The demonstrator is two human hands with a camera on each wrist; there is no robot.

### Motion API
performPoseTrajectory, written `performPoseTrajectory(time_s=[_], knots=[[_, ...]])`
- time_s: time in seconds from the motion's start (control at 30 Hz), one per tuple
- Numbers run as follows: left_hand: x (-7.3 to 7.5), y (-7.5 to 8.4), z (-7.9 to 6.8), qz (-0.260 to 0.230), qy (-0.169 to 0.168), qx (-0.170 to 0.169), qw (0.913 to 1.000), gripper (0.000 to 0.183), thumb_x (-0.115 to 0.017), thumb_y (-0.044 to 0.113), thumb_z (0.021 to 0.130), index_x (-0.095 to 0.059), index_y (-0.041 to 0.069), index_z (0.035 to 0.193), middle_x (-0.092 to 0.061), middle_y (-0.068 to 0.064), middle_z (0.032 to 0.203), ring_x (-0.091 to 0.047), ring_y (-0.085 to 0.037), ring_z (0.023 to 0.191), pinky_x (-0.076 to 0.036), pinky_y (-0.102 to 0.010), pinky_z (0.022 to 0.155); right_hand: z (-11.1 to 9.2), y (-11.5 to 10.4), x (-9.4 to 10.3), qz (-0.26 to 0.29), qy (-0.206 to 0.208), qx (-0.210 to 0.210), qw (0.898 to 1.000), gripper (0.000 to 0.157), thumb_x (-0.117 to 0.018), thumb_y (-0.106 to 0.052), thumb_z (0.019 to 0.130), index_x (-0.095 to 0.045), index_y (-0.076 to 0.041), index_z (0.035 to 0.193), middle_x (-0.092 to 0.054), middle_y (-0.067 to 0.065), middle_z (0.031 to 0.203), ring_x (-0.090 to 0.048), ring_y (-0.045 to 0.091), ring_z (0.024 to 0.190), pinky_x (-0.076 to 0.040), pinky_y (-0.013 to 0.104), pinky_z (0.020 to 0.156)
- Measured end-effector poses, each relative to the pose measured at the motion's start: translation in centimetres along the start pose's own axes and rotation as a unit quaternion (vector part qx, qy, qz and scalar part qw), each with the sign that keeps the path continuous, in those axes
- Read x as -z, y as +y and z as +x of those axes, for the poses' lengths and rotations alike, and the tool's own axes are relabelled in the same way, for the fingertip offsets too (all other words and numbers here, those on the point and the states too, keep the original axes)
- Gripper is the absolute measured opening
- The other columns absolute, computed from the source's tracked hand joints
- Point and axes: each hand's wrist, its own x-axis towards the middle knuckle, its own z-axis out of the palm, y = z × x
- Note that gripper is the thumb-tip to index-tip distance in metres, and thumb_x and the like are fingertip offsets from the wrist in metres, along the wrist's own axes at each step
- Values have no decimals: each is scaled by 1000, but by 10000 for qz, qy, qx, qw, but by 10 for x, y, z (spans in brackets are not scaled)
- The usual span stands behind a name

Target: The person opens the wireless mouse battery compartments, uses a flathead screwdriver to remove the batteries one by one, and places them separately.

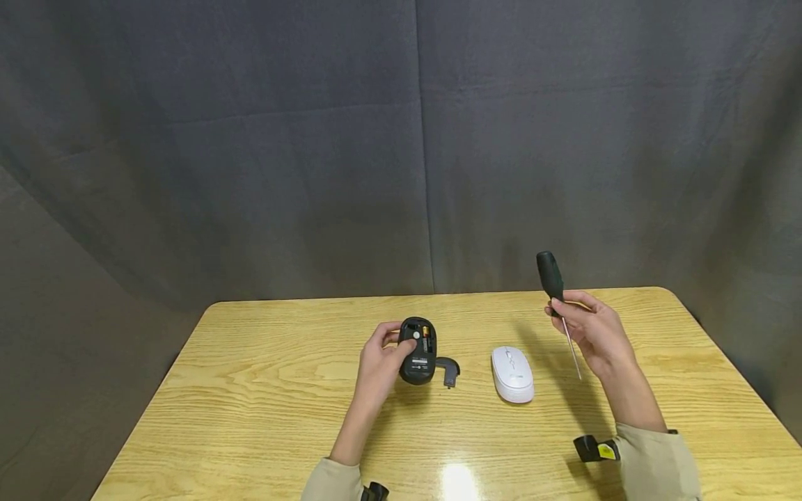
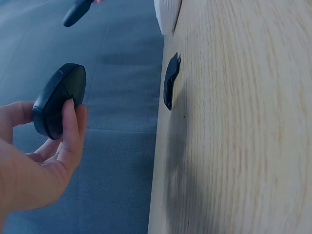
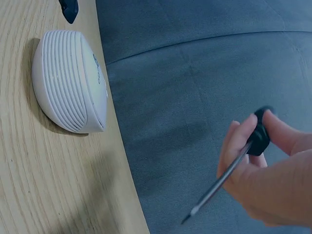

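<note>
My left hand grips a black computer mouse by its sides, underside turned up toward me. Its battery compartment is uncovered, and a battery shows inside. In the left wrist view the mouse is held above the table between thumb and fingers. My right hand pinches a screwdriver where the black handle meets the shaft. The handle points up, and the thin metal shaft slants down to the right. In the right wrist view the screwdriver's tip is free of contact.
On the wooden table lies a dark battery cover, just right of the black mouse. A white mouse rests between the cover and my right hand, buttons upward. Behind the table hangs a grey curtain.
</note>
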Motion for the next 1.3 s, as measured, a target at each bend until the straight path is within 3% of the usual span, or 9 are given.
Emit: performPoseTrajectory(time_s=[0.13, 0.3, 0.7, 1.07, 1.3], knots=[[0, 0, 0, 12, -6, 1, 10000, 47, -67, 12, 94, -58, -4, 136, -67, -17, 114, -67, -16, 84, -58, -28, 70, 1, 0, 4, 220, 84, -117, 9997, 12, -67, -3, 99, -73, -11, 94, -77, 2, 91, -74, 12, 84, -57, 21, 73], [0, 0, 0, -18, -16, 10, 10000, 47, -67, 11, 94, -57, -5, 137, -67, -17, 113, -66, -15, 84, -59, -28, 71, 3, -1, 9, 116, 83, -199, 9997, 14, -64, -11, 103, -75, -15, 94, -78, -2, 93, -73, 10, 85, -53, 22, 74], [-1, -1, 1, -25, -21, 40, 10000, 47, -67, 11, 93, -57, -5, 136, -67, -17, 113, -66, -15, 85, -59, -29, 71, 1, -5, 12, 619, -45, -251, 9978, 21, -61, -7, 104, -79, -9, 92, -79, 6, 93, -77, 14, 87, -59, 23, 78], [-2, 0, 0, -45, -29, 71, 10000, 47, -68, 12, 93, -58, -4, 136, -67, -15, 112, -67, -16, 84, -58, -28, 71, 0, -3, 14, 281, 211, -111, 9993, 11, -68, -9, 100, -77, -11, 92, -77, 6, 90, -77, 16, 84, -58, 24, 79], [-2, -1, 0, -29, -26, 107, 9999, 47, -67, 12, 93, -58, -4, 136, -66, -15, 113, -67, -16, 84, -58, -28, 69, 0, -3, 16, -5, 150, -68, 9999, 12, -68, -9, 100, -76, -11, 92, -77, 6, 88, -77, 16, 83, -59, 24, 77]])
